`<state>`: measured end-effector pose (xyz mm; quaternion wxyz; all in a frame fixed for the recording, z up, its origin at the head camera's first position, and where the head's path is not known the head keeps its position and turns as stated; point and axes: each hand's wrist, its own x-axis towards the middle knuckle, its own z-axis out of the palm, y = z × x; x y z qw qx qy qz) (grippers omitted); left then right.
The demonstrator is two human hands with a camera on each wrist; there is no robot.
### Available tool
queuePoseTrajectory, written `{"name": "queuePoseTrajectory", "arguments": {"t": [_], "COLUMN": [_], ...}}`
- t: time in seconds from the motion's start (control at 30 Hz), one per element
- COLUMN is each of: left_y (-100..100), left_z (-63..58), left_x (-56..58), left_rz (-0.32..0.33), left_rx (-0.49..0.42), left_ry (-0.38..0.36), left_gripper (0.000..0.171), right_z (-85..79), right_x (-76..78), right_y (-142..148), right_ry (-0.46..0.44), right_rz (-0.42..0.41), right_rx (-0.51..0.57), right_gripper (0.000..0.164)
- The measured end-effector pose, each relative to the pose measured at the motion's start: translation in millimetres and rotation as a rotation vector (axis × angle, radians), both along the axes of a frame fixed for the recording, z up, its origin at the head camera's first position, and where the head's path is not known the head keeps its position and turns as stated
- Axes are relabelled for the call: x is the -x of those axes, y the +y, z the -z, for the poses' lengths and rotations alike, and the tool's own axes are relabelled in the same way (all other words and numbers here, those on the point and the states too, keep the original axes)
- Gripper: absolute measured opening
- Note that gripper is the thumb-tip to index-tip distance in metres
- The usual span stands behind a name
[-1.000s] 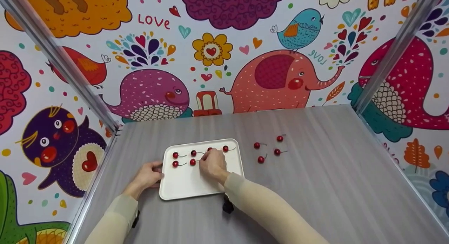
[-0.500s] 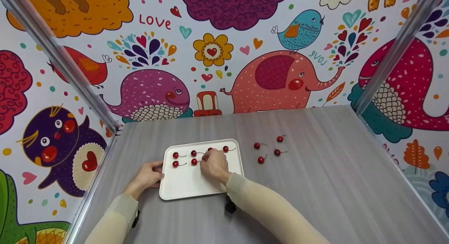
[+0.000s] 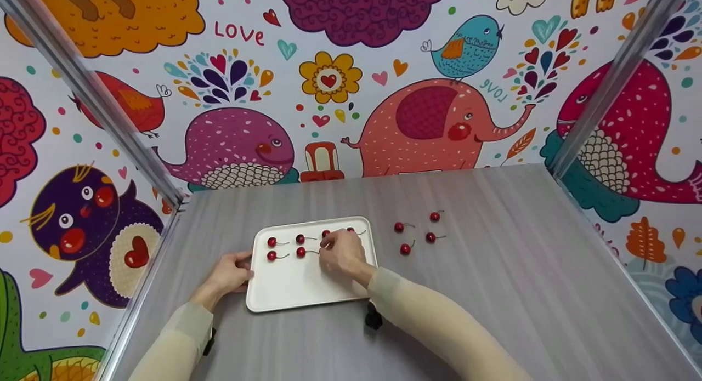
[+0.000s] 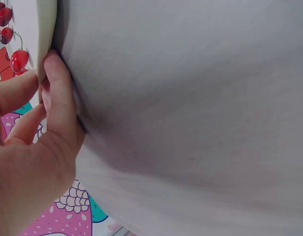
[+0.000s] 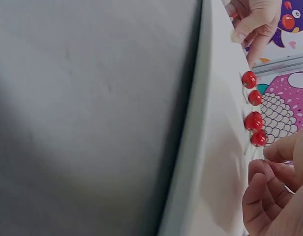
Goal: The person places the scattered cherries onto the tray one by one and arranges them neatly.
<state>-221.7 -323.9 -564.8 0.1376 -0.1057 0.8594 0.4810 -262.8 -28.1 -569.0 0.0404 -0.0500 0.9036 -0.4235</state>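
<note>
In the head view a white tray (image 3: 285, 288) lies on the table, bearing several red cherries with stems, such as the cherry (image 3: 300, 239) in the back row and the cherry (image 3: 301, 252) in front of it. My left hand (image 3: 227, 274) grips the tray's left edge, its thumb on top and fingers below the rim (image 4: 47, 29) in the left wrist view. Over the tray's right half is my right hand (image 3: 345, 255), partly covering two back-row cherries. Its fingers (image 5: 258, 191) are loosely bent with nothing visible between them, near the front-row cherry's stem.
Several loose cherries (image 3: 431, 237) lie on the grey table (image 3: 493, 271) to the right of the tray. Metal posts (image 3: 592, 85) and walls with cartoon animals, like the pink elephant (image 3: 422, 134), enclose the table at the back and sides.
My right hand has drawn back to the right, away from the front-row cherry, whose stem now shows at full length. My left hand keeps its hold on the tray.
</note>
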Motion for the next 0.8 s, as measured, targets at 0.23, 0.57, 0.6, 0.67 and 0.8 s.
{"name": "queuePoseTrajectory", "arguments": {"t": [0.23, 0.57, 0.6, 0.67, 0.8], "left_y": [-2, -1, -1, 0, 2], "left_z": [-0.6, -0.7, -1.2, -2.3, -2.2], "left_x": [-0.4, 0.3, 0.2, 0.1, 0.2], "left_rz": [-0.002, 0.000, 0.003, 0.007, 0.003], "left_rx": [0.019, 0.021, 0.022, 0.021, 0.008], "left_ry": [0.003, 0.001, 0.002, 0.003, -0.001], "left_gripper": [0.073, 0.072, 0.073, 0.073, 0.073], "right_z": [0.0, -22.0, -23.4, -24.7, -23.9], "right_x": [5.4, 1.3, 1.3, 2.0, 2.7], "right_y": [25, 63, 68, 78, 100], "right_ry": [0.160, 0.253, 0.260, 0.280, 0.296], "right_rz": [-0.109, -0.213, -0.220, -0.240, -0.291], "right_rx": [0.018, -0.027, -0.036, -0.050, -0.046], "right_gripper": [0.019, 0.016, 0.015, 0.015, 0.017]}}
